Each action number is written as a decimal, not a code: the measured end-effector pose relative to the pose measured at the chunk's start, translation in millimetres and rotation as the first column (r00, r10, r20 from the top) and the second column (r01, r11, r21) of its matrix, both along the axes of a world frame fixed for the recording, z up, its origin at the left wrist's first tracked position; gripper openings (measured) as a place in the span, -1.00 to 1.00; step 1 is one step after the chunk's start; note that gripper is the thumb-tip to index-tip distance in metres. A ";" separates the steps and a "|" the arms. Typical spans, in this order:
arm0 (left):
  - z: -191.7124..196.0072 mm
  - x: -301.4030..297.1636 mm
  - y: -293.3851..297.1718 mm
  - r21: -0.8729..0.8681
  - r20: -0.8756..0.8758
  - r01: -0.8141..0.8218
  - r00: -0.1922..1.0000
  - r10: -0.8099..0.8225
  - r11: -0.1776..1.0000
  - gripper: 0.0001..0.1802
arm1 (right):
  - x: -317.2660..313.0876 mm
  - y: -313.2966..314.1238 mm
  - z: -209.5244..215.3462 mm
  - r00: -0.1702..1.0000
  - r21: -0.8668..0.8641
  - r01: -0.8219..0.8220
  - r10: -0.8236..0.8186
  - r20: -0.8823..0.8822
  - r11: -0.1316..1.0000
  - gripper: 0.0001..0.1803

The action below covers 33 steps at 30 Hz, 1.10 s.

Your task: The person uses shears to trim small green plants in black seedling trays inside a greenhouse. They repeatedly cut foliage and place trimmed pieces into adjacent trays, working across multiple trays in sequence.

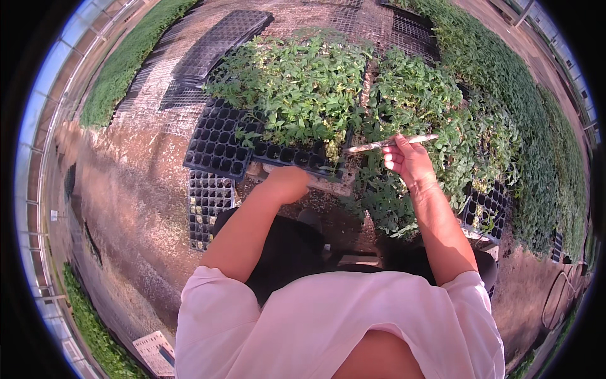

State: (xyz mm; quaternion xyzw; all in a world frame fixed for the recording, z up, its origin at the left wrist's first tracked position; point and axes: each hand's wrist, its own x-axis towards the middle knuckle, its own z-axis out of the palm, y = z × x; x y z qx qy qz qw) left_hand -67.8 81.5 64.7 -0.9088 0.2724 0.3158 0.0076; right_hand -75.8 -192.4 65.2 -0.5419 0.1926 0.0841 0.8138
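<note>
My right hand (pixel 409 163) pinches a thin, pale stick-like tool (pixel 372 146) above the leafy seedlings (pixel 413 91); its exact kind is unclear. The tool lies nearly level, one end reaching left over the gap between the trays. At the near edge of a black cell tray (pixel 295 156), my left hand (pixel 287 184) is closed with the knuckles up, and what its fingers hold, if anything, is hidden. Green seedlings (pixel 303 88) fill the far part of this tray group, while several cells along its front edge show bare. A small clump of yellowish-green leaves (pixel 333 149) hangs near that tray's right front corner.
An emptied black cell tray (pixel 218 140) sits left of the seedlings, with another tray (pixel 210 201) lower beside my left forearm. Stacked black trays (pixel 221 44) lie on the mesh bench at the back left. Dense plant rows (pixel 536 145) line the right side.
</note>
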 end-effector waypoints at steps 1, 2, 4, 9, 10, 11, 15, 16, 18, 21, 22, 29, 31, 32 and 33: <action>-2.1 -0.5 8.7 -0.021 -0.004 -0.042 0.999 0.042 0.999 -0.60 | 8.8 16.2 -7.8 0.999 -0.007 -0.022 0.022 -0.039 1.000 -0.75; -7.0 0.3 15.5 -0.074 0.026 -0.091 0.995 0.094 0.993 -0.58 | 15.5 31.1 -11.3 0.998 -0.040 -0.031 0.029 -0.054 0.999 -0.74; -22.0 3.0 29.2 -0.180 0.076 -0.187 0.976 0.204 0.966 -0.52 | 31.2 55.6 -24.4 0.998 -0.083 -0.003 -0.002 -0.059 0.997 -0.73; -48.5 16.3 31.7 -0.327 0.087 -0.202 0.966 0.242 0.923 -0.45 | 50.6 92.8 -36.2 1.000 -0.339 0.026 -0.024 0.010 0.940 -0.71; -48.8 17.3 26.9 -0.341 0.090 -0.192 0.968 0.235 0.920 -0.44 | 51.6 95.9 -34.5 0.999 -0.367 0.035 -0.027 0.027 0.930 -0.70; -48.5 17.4 23.6 -0.332 0.103 -0.199 0.964 0.245 0.922 -0.45 | 52.7 97.4 -32.8 0.999 -0.405 0.027 -0.009 0.045 0.914 -0.70; -54.4 17.1 19.2 -0.353 0.208 -0.194 0.938 0.279 0.915 -0.49 | 53.1 94.2 -27.0 0.995 -0.477 0.027 0.024 0.101 0.878 -0.69; -55.0 16.4 18.4 -0.370 0.245 -0.184 0.926 0.287 0.911 -0.50 | 52.0 92.0 -26.2 0.994 -0.474 0.034 0.021 0.110 0.880 -0.69; -54.5 17.6 17.0 -0.322 0.255 -0.214 0.919 0.302 0.922 -0.50 | 50.8 89.3 -27.9 0.994 -0.441 0.057 -0.011 0.106 0.896 -0.71; -47.6 18.4 11.1 -0.331 0.254 -0.208 0.920 0.300 0.920 -0.48 | 49.8 83.9 -34.2 0.995 -0.398 0.063 -0.026 0.097 0.915 -0.73; -46.5 17.1 12.1 -0.344 0.251 -0.204 0.921 0.299 0.917 -0.47 | 48.5 85.4 -33.5 0.993 -0.393 0.074 -0.032 0.111 0.917 -0.74; -80.4 16.9 11.2 -0.253 0.310 -0.121 0.930 0.200 0.960 -0.48 | 41.1 84.6 -34.0 0.981 -0.361 0.113 -0.047 0.187 0.926 -0.76; -75.7 15.5 9.7 -0.259 0.303 -0.149 0.926 0.227 0.954 -0.48 | 39.1 83.8 -34.5 0.974 -0.341 0.129 -0.054 0.220 0.931 -0.78; -58.0 18.9 3.2 -0.182 0.209 -0.200 0.949 0.236 0.963 -0.46 | 38.1 79.7 -36.1 0.973 -0.339 0.135 -0.060 0.223 0.931 -0.78; -38.3 25.2 -4.2 -0.100 0.115 -0.241 0.961 0.252 0.965 -0.45 | 37.0 74.3 -38.5 0.972 -0.336 0.142 -0.067 0.225 0.931 -0.79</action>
